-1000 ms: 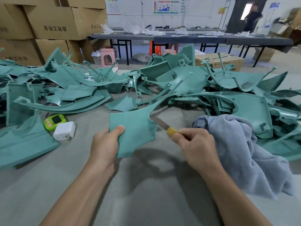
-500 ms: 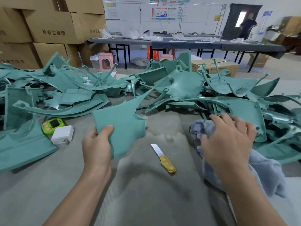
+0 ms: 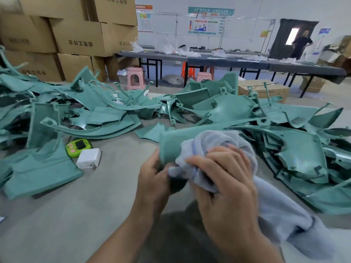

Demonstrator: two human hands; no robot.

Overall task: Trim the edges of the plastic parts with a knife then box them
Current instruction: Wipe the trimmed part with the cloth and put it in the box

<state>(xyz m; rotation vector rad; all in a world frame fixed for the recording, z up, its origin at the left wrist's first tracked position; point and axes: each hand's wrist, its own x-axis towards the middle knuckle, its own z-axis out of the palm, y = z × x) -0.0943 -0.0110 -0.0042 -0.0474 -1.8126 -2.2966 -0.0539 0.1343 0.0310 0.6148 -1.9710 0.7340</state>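
Change: right hand [image 3: 226, 179] done with its reach, now bunching the grey cloth [image 3: 218, 141] against the plastic part [image 3: 171, 143]; part swung from upright to lying across, tip to the right; knife gone from sight, perhaps under the arms.
Right fingers [image 3: 218, 158]: curled tight into the cloth, pressing it on the part's broad end.
Left hand [image 3: 153, 179]: clamped round the part's near end, thumb up along the edge; the other fingers hidden behind.
Place of the part: held up over the grey desk [image 3: 95, 215], between both hands.
Handling: probably light and stiff, a thin moulded shell with some give along the long tapering tip; smooth, so likely slippery; trimmed edges possibly sharp.
Best hold: at the broad end, thumb on the face and fingers behind, away from the thin tip.
Left of the hands: green gadget [image 3: 78, 146] just beside a white adapter [image 3: 88, 158]; no readable marks.
Pile of parts [image 3: 228, 109]: heaped across the desk behind.
Cardboard boxes [image 3: 79, 37]: printed with a row of Chinese characters, seemingly mirrored, not safely readable.
Wall posters [image 3: 210, 20]: headings and charts, too small to read.
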